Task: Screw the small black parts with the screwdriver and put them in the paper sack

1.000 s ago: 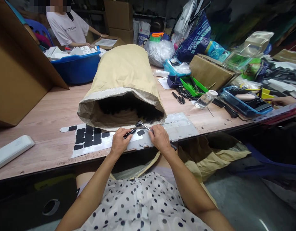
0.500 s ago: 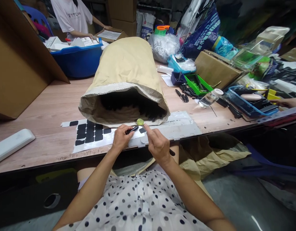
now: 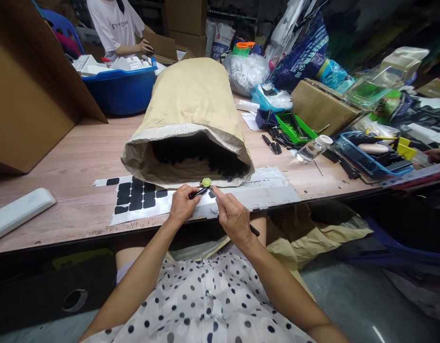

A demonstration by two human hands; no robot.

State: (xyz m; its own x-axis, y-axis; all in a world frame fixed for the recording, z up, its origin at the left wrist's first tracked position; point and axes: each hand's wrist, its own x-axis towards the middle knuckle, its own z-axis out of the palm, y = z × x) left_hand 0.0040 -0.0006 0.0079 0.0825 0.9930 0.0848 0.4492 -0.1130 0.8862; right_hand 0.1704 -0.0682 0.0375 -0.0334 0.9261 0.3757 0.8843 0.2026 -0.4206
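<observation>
My left hand (image 3: 183, 204) is closed on a small black plastic part (image 3: 199, 192), its tip pointing right. Closed in my right hand (image 3: 234, 213) is a slim tool with a dark handle end (image 3: 255, 231) and a thin metallic tip that meets the black part. Just above the fingertips is a small round yellow-green piece (image 3: 206, 182); what it is fixed to I cannot tell. Behind the hands lies an open paper sack (image 3: 195, 97) with many black pieces (image 3: 191, 150) inside. A white sheet with black rounded-square stickers (image 3: 136, 194) lies beside my left hand.
Grey-white cardboard (image 3: 272, 188) lies under the sack's mouth. At right are a green tray (image 3: 297, 128), a clear bottle (image 3: 314, 148) and a blue basket (image 3: 370, 152). A white case (image 3: 23, 213) and a blue tub (image 3: 118, 90) stand left. Another person (image 3: 115, 26) is beyond.
The right hand's tool tip has come into view against the black part, and the hands have shifted slightly. The view moved a little. The other person's hand has risen to a carton flap.
</observation>
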